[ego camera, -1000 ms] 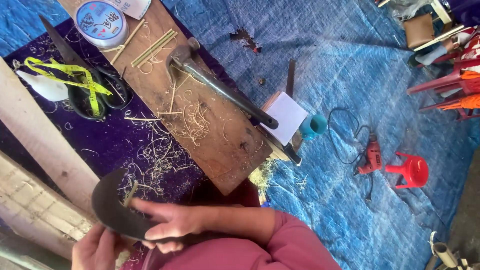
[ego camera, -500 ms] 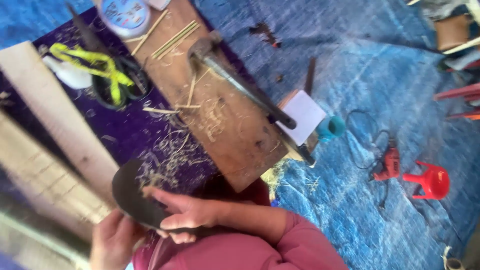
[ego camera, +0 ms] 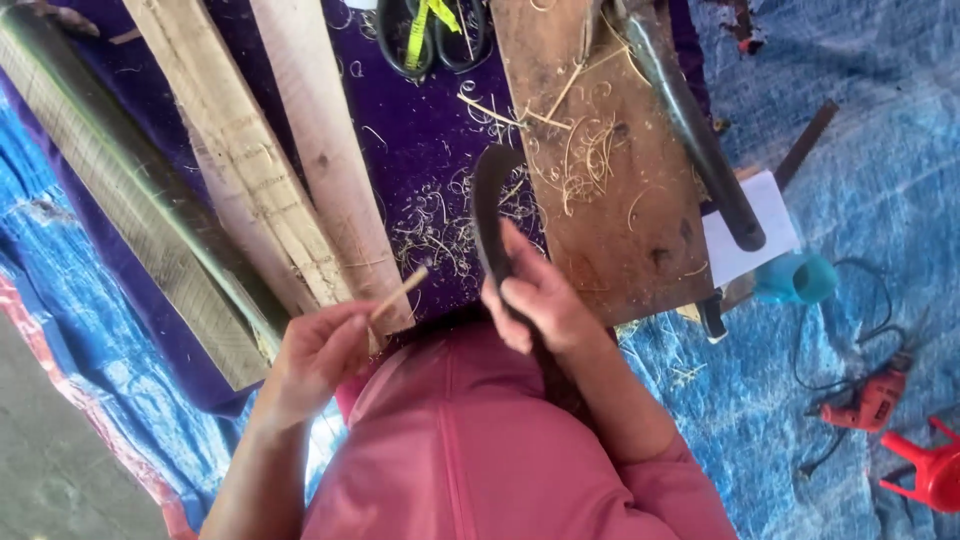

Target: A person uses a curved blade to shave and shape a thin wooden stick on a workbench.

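The thin bamboo stick (ego camera: 400, 292) is pinched at its lower end between the fingers of the left hand (ego camera: 318, 352); its long axis runs up and to the right, the free tip aimed at the curved dark blade (ego camera: 488, 215). The right hand (ego camera: 537, 297) is closed around that blade's lower part, just right of the stick tip, so blade and stick sit near but apart. Both hover over the purple cloth (ego camera: 415, 130) strewn with shavings, between the pale wooden planks (ego camera: 290, 150) and the brown board (ego camera: 610, 170).
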